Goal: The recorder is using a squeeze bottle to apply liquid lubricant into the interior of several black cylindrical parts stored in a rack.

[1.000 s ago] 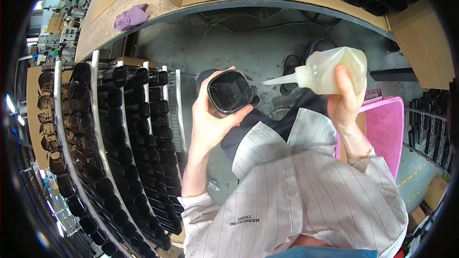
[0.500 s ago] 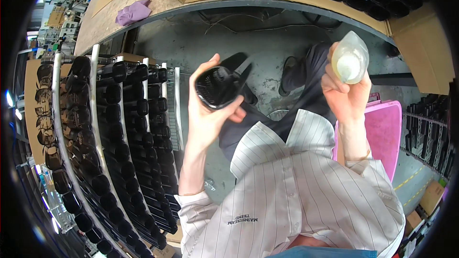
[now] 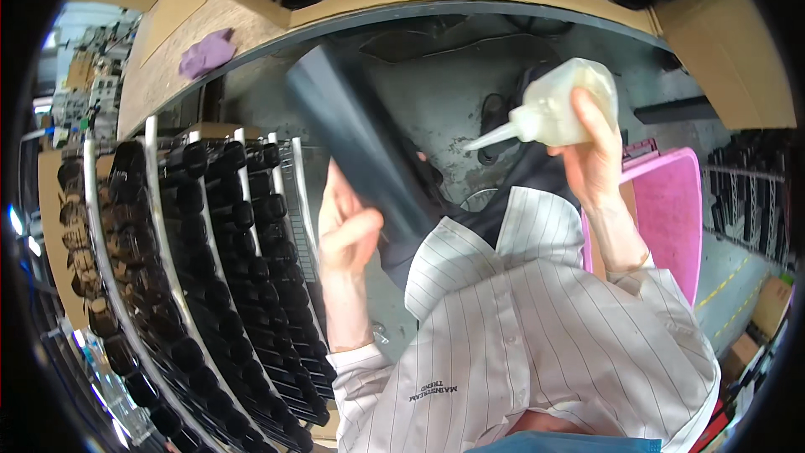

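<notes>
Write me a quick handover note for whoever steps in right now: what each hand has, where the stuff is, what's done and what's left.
Left hand: grips a long dark tube-shaped part, blurred, tilted up and to the left.
Right hand: holds a translucent squeeze bottle, its nozzle pointing left toward the part but apart from it.
Nearby: racks of black parts to the left, a pink bin to the right.
Done: cannot tell whether anything has been applied to the part.
Left: probably bring the nozzle to the part, then put the part away.
</notes>
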### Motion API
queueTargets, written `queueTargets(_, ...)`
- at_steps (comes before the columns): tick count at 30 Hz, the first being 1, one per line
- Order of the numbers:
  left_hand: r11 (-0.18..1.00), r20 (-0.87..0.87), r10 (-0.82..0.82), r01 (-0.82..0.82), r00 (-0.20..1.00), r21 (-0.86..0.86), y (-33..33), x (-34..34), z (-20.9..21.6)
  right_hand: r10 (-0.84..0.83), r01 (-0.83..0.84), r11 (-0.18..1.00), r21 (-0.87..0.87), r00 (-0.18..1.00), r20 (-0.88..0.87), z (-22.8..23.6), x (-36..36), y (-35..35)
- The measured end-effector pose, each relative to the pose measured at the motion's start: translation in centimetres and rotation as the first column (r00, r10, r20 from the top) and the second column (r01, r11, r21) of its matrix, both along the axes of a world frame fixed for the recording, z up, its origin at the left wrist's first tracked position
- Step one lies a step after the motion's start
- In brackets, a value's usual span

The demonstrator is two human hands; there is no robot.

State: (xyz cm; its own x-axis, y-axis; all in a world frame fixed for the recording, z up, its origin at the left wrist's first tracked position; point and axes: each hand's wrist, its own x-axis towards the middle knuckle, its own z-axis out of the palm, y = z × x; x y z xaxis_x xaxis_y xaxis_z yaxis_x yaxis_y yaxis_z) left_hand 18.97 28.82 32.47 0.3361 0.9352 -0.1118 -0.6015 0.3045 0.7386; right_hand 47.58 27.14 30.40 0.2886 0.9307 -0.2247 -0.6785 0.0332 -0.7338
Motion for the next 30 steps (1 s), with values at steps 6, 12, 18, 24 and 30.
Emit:
queueTargets(6, 0.959, -0.144, 0.053, -0.010, 0.988, 0.283, 1.4, -1.7, -0.7, -0.097, 0.068, 0.994, 0.081, 0.895, 0.435, -0.8, -0.1, -0.4)
queueTargets(12, 0.742, -0.461, 0.386, 0.027, 0.799, 0.670, 0.2, -0.1, 0.8, -0.174, 0.109, 0.982, 0.156, 0.845, 0.505, -1.8, -0.3, -0.1)
queueTargets(18, 0.497, -0.629, 0.519, 0.394, 0.579, 0.773, 1.1, 1.4, 1.6, -0.127, 0.095, 0.991, 0.099, 0.904, 0.408, -1.4, -1.1, 0.0)
queueTargets(24, 0.484, -0.602, 0.465, 0.383, 0.649, 0.787, 1.3, 3.1, 2.0, -0.117, 0.090, 0.992, 0.089, 0.912, 0.394, -2.0, -1.0, 0.5)
queueTargets(30, 0.483, -0.602, 0.440, 0.390, 0.667, 0.784, 1.5, 3.4, 1.9, -0.096, 0.074, 0.995, 0.072, 0.921, 0.377, -1.9, -1.4, 0.9)
